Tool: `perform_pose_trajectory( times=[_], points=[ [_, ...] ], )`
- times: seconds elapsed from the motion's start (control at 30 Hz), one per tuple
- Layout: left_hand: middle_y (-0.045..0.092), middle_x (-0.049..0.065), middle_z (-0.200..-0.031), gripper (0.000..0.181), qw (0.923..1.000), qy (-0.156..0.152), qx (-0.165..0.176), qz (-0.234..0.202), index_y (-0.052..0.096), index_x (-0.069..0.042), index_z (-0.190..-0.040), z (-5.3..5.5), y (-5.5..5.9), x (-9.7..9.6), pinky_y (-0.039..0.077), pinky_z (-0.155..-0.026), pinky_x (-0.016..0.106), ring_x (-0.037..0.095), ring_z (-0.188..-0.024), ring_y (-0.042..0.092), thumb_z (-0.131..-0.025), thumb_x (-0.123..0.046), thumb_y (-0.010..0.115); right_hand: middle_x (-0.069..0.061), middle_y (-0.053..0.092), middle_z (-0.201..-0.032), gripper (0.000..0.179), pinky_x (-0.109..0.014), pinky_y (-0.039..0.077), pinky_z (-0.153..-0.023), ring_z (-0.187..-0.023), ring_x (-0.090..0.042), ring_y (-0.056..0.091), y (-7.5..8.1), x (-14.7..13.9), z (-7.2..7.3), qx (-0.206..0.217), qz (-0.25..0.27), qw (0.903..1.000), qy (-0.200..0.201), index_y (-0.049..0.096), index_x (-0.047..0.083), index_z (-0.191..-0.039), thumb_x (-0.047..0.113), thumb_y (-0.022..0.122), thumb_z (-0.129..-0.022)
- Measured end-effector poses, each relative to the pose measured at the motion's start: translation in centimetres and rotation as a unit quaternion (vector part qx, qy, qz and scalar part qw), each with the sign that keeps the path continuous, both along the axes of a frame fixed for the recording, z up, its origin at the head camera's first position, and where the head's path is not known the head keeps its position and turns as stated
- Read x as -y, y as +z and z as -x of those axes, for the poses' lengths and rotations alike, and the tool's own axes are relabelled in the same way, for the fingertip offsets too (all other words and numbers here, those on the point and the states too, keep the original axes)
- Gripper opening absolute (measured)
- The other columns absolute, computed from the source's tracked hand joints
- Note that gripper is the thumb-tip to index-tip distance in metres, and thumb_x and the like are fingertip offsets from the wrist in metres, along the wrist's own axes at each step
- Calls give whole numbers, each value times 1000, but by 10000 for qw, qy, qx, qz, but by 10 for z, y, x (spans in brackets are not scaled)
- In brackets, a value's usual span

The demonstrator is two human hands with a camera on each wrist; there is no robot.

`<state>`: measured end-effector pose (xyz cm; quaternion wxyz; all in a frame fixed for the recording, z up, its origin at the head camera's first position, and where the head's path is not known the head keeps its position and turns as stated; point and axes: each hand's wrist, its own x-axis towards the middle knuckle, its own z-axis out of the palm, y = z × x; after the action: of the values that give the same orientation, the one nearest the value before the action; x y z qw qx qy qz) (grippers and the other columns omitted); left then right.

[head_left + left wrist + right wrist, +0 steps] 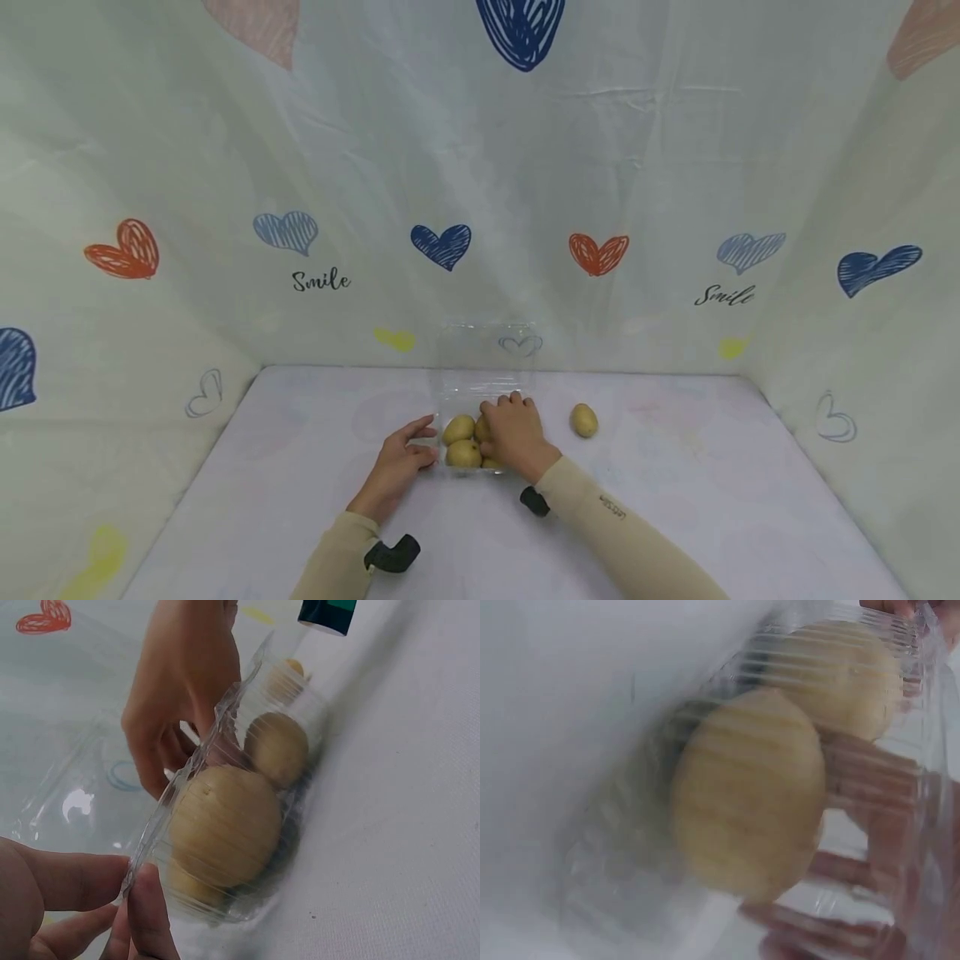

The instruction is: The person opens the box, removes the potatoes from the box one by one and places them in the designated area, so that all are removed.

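Observation:
A hinged clear plastic box (433,442) stands on the table with several yellow-tan potatoes (463,454) inside. My left hand (397,468) is at the box's left side; in the left wrist view its thumb and finger (147,900) pinch the clear rim. Reaching in from the right, my right hand (516,433) covers part of the potatoes. Through the ribbed wall in the right wrist view, its thumb and fingers are curled about a potato (750,795), beside a second potato (840,679). The fingertips are partly hidden by it.
One loose potato (583,420) lies on the white-covered table (675,500), right of the box. The box's clear lid (486,354) stands raised at the back. A white curtain (525,167) with printed hearts encloses the back and sides.

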<state>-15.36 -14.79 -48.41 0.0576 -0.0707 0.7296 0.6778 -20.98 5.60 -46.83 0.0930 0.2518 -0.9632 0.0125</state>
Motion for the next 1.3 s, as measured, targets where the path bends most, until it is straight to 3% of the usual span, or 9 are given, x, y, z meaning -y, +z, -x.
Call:
perform_pose_trajectory(
  times=[0.27, 0.57, 0.97, 1.3],
  points=[
    [57, 26, -137, 63, 10000, -15, 29, -41, 48, 8, -152, 1, -2, 0, 56, -78, 31, 15, -86, 62, -92, 14, 65, -6, 67, -96, 45, -45, 56, -89, -95, -29, 63, 1, -14, -1, -439, 27, 9963, 741, 71, 15, -113, 36, 89, -77],
    [56, 26, -138, 62, 10000, -15, 40, -74, 48, 7, -153, 2, -2, 0, 57, -79, 33, 16, -87, 62, -93, 14, 65, -4, 67, -105, 49, -44, 57, -94, -105, -28, 65, 6, -27, -4, -985, 261, 9849, 1399, 68, 19, -117, 35, 91, -77],
    [57, 25, -136, 63, 10000, 16, 78, 13, 48, 7, -153, 3, 0, 0, 56, -80, 33, 15, -86, 62, -93, 14, 65, -3, 65, -114, 64, -44, 52, -101, -113, -26, 63, 9, -52, -7, -1344, 384, 9738, 1791, 65, 20, -122, 50, 94, -74],
    [57, 26, -137, 63, 10000, -1, 83, 32, 48, 7, -153, 3, 0, 0, 57, -81, 35, 15, -85, 61, -92, 14, 65, -4, 65, -108, 59, -47, 52, -102, -106, -28, 65, 10, -77, -6, -1943, 825, 9592, 1881, 67, 19, -117, 36, 97, -68]
  ],
)
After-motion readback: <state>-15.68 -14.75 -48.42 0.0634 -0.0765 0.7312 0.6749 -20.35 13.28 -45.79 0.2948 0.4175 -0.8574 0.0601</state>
